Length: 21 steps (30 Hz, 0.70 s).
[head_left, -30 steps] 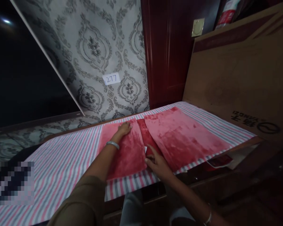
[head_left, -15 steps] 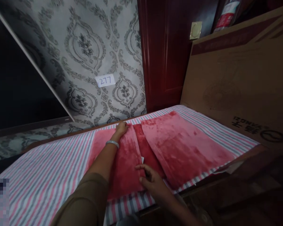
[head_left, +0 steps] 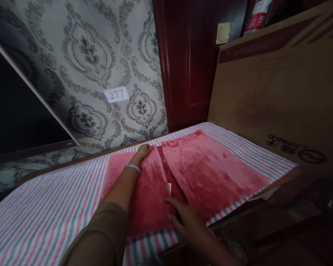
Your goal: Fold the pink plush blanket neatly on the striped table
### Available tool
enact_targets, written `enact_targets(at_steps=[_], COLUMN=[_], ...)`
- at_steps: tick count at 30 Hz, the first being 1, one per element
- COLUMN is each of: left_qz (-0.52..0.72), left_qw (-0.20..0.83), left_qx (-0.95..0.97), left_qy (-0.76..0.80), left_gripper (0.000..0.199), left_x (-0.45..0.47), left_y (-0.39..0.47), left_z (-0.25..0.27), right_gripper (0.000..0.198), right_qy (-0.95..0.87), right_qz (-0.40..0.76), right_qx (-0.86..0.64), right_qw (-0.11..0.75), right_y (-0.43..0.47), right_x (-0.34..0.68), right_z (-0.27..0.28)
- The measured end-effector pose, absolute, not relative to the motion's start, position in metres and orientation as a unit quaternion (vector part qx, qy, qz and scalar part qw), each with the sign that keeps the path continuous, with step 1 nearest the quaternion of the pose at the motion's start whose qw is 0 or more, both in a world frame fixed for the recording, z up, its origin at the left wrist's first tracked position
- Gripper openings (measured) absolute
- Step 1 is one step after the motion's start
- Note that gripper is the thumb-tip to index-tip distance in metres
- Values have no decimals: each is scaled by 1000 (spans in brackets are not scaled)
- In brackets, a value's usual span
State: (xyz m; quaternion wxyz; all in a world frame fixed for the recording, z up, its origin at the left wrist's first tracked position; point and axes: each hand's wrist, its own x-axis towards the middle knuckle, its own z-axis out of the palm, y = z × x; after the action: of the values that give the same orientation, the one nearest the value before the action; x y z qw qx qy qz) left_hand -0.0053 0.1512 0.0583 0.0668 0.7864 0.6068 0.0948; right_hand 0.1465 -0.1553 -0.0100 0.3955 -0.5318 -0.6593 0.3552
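Observation:
A red plush cloth (head_left: 219,170) lies folded on a striped sheet, its left and right panels turned in toward the middle. Between the two panels a darker strip of the same cloth shows as a narrow wedge. A small white label (head_left: 170,188) pokes out beside the left panel's inner edge. At the far end of that edge my left hand (head_left: 144,150) is closed on the cloth, with curled fingers. My right hand (head_left: 187,221) is at the near end of the same edge, thumb and forefinger about the fabric; its other fingers are mostly hidden.
The pink, grey and white striped sheet (head_left: 52,207) covers the surface. A large cardboard box (head_left: 277,85) stands along the right, with a bottle (head_left: 257,16) behind its top edge. A dark screen (head_left: 19,107) is at left. On the patterned wall is a paper marked 277 (head_left: 116,94).
The left panel's inner edge has shifted right, toward the right panel, and the dark wedge between them is narrower. Both hands have moved right with it. The view has turned slightly.

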Motion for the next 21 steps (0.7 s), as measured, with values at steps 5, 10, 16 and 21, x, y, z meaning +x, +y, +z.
enact_targets(at_steps=[5, 10, 16, 21], left_qz=[113, 87, 60, 36], left_qw=[32, 18, 31, 55], left_qx=[805, 828, 825, 822], left_qy=[582, 554, 561, 566], left_gripper=[41, 49, 59, 60], left_x=[-13, -2, 5, 0], left_y=[145, 126, 116, 121], left_z=[78, 51, 14, 26], right_gripper=[43, 69, 73, 68], right_qy=[-736, -812, -821, -820], right_qz=[177, 131, 188, 188], right_qx=[-553, -493, -506, -500], right_qw=[347, 284, 186, 204], right_y=[-151, -133, -133, -137], right_x=[153, 135, 127, 129], right_z=[30, 22, -14, -1])
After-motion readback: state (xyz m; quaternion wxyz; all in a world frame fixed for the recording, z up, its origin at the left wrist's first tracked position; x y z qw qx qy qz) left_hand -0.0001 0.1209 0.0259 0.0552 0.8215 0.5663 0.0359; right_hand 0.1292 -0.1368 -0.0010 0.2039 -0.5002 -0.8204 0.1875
